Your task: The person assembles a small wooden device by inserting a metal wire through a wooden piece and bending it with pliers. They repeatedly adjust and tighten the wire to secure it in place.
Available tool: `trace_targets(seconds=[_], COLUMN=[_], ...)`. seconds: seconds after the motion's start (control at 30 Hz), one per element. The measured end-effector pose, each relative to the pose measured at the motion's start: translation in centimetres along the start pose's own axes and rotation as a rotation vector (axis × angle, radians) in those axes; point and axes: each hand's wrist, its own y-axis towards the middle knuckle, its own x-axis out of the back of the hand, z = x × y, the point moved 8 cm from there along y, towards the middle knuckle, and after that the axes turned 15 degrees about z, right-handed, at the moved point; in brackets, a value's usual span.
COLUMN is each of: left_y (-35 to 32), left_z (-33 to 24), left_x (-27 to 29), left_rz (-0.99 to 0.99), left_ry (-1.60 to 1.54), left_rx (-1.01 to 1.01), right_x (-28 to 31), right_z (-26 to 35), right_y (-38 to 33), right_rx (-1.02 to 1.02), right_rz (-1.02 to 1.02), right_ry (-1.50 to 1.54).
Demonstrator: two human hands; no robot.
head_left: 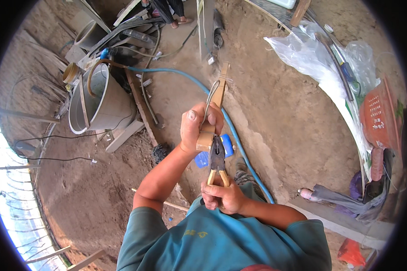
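My left hand (pixel 192 128) is wrapped round a squared wooden bar (pixel 219 94) that points away from me. A loop of wire (pixel 211 93) rises along the bar by my fingers, and a thinner wire (pixel 226 79) sits round the bar's far end. My right hand (pixel 226 197) grips a pair of pliers (pixel 217 158) by its yellow handles. The dark head of the pliers is up against the near end of the bar, beside my left hand. Whether its jaws bite on wire is too small to tell.
A large grey tub (pixel 106 101) stands at the left, with a blue hose (pixel 240 140) running from it past my hands. Blue containers (pixel 202 159) lie below the bar. White plastic sheeting (pixel 298 58) and a red-brown container (pixel 379 117) are at the right. Another person's feet (pixel 180 21) show far off.
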Motion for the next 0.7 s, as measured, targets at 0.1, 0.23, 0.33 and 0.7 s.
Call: trace_targets(seconds=[0.1, 0.23, 0.33, 0.7], left_y=[-0.5, -1.2, -1.2, -0.8], left_z=[-0.7, -0.8, -0.5, -0.7], left_x=[0.5, 0.9, 1.1, 1.2], left_rz=[0.041, 0.010, 0.028, 0.092], left_ry=[0.072, -0.009, -0.046, -0.168], left_rx=[0.007, 0.009, -0.010, -0.018], right_x=[0.8, 1.5, 1.3, -1.6], right_z=[3.3, 6.6, 5.9, 12.6], right_y=[-2.8, -4.2, -4.4, -6.5], right_rx=[-0.129, -0.030, -0.130, -0.093], right_rz=[-0.065, -0.087, -0.010, -0.270], right_ry=[-0.246, -0.599, -0.480, -1.365])
